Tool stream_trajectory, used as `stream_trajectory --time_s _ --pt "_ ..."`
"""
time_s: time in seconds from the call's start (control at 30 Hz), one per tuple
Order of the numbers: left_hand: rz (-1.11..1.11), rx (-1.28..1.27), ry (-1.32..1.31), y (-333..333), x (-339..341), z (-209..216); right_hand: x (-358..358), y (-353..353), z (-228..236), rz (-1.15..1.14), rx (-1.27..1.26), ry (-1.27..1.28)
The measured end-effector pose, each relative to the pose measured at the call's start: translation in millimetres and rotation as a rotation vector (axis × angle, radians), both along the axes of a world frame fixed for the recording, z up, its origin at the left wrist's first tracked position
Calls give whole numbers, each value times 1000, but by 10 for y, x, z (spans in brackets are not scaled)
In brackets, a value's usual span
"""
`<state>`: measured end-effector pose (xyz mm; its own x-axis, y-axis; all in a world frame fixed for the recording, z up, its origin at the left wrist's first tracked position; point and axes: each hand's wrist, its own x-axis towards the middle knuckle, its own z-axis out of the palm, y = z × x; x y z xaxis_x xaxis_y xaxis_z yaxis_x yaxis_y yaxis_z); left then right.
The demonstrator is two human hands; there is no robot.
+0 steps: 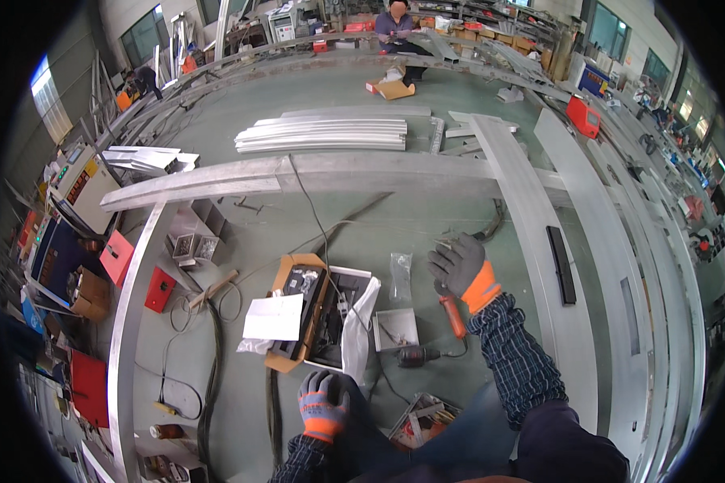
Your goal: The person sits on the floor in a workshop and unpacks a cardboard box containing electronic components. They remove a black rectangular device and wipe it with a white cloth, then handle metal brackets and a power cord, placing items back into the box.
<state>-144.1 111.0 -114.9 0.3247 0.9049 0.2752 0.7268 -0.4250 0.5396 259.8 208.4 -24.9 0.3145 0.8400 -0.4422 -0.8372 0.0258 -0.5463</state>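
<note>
My right hand [465, 272], in a grey and orange glove, hovers over the floor with fingers reaching leftward and thumb apart; I see nothing clearly held. Just below it is an orange-handled tool [453, 316]. A dark corded power tool [419, 356] lies nearer me, beside a small white box [396, 328] with small parts. My left hand [322, 405], gloved alike, rests on my knee, fingers laid over it and holding nothing visible. Ahead of it stand open cartons [298, 354] with black hardware, partly covered by a white sheet of paper [272, 318].
An aluminium frame surrounds me: a far crossbar [379, 175], a left bar [133, 322] and a wide right profile [532, 217] bearing a black bar [561, 266]. Cables [211, 362] trail over the floor. A tool tray [423, 420] sits near my legs. Another person [399, 32] sits beyond.
</note>
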Motion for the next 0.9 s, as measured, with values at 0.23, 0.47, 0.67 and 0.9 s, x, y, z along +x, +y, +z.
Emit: stream_trajectory --time_s 0.23,0.47,0.67,0.9 --pt "55 18 149 -199 -213 -213 2 -732 -151 170 119 -915" --pt "-16 63 -89 -248 -313 -110 -438 -1599 -952 452 -254 -309" --pt "26 1 -61 -331 -349 -16 -910 -2408 -1950 1380 -558 -1798" --pt "-104 -151 -240 247 63 378 -767 -1832 -1831 1040 -274 -1492"
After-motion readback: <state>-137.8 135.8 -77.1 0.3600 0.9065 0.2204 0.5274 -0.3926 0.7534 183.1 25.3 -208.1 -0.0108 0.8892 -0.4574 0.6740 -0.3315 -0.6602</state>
